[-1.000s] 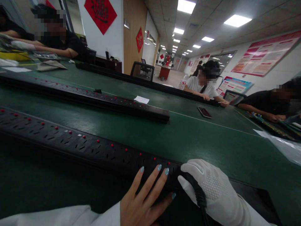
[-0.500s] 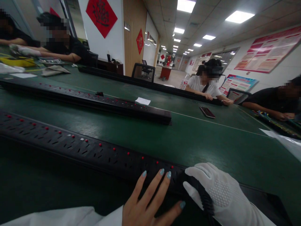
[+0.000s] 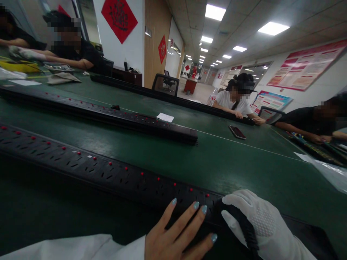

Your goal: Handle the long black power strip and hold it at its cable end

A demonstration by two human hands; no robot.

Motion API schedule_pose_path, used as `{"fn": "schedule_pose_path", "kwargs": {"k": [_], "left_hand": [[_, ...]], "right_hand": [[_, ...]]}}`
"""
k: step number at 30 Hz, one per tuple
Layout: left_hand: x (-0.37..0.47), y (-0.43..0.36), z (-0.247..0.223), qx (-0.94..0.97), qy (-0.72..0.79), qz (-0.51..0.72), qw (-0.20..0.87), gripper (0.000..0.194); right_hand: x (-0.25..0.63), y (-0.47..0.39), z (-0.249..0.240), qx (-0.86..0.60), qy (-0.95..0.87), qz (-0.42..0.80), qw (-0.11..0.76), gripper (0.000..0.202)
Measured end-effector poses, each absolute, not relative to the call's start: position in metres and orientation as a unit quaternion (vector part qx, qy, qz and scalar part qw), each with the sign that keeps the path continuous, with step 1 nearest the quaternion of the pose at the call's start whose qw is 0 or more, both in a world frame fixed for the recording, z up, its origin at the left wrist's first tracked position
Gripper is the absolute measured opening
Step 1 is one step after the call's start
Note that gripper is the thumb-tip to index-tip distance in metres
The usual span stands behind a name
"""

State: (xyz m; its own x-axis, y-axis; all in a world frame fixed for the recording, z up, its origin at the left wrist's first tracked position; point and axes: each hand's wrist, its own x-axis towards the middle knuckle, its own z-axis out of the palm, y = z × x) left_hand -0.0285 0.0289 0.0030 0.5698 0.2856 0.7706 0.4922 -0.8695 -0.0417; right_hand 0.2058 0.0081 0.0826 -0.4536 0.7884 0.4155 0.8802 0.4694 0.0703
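A long black socket strip [image 3: 119, 175] with red buttons runs across the green table from the left to my hands. My left hand [image 3: 180, 231], bare with blue nails, lies with spread fingers on the strip near its right part. My right hand [image 3: 257, 218], in a white dotted glove, is wrapped round a thick black ribbed cable [image 3: 245, 225] at the strip's right part. A dark flat piece [image 3: 309, 233] shows beyond the glove.
A second black strip [image 3: 130, 121] lies farther back, with a white paper [image 3: 165, 117] behind it. A phone [image 3: 237, 132] lies on the green table [image 3: 244, 166]. Another long black strip [image 3: 162, 97] edges the far side. Several people sit around.
Both hands have shifted slightly right in view. The near strip and its red buttons have moved right too. My right hand keeps its hold on the cable.
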Motion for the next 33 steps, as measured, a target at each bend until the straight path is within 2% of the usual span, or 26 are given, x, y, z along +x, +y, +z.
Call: {"fn": "schedule_pose_path", "kwargs": {"k": [11,33], "left_hand": [[-0.036,0.0262,0.0036,-0.91,-0.227,-0.319,0.137,0.036],[-0.0309,0.0272,-0.0017,-0.904,-0.226,-0.341,0.125,0.035]], "right_hand": [[0.2024,0.0057,0.083,-0.509,-0.832,-0.138,0.171,0.013],[0.1978,0.0071,0.0844,-0.525,-0.826,-0.133,0.159,0.012]]}}
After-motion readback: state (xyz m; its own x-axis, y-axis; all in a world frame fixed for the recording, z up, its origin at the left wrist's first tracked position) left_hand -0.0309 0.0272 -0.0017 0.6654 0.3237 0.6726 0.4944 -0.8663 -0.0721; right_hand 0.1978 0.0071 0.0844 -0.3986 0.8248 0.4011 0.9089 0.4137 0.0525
